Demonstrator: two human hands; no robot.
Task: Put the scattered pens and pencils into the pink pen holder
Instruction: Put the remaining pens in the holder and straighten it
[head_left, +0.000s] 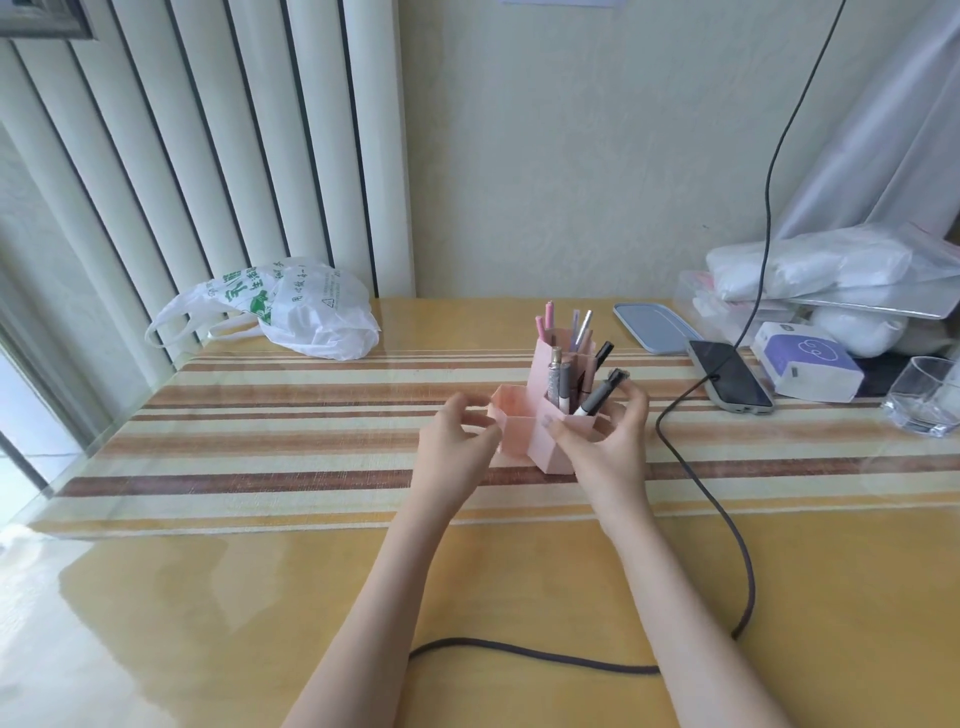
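now both hands are at the pink pen holder (540, 441), which stands on the striped middle of the tabletop (260, 571). the left hand (457, 447) sits against its low left compartment with fingers curled toward it, though whether they actually grip the wall is hard to tell. the right hand (608, 441) wraps around the front right side, thumb on the near wall and fingers behind. pens (563, 384) stand in the taller compartments; a dark marker (597, 397) leans out toward the right fingers. a phone (730, 376) with a dark cable (727, 519) lies to the right, near a tissue pack (810, 361) and a glass (924, 397). a white plastic bag (301, 312) sits at the back left.
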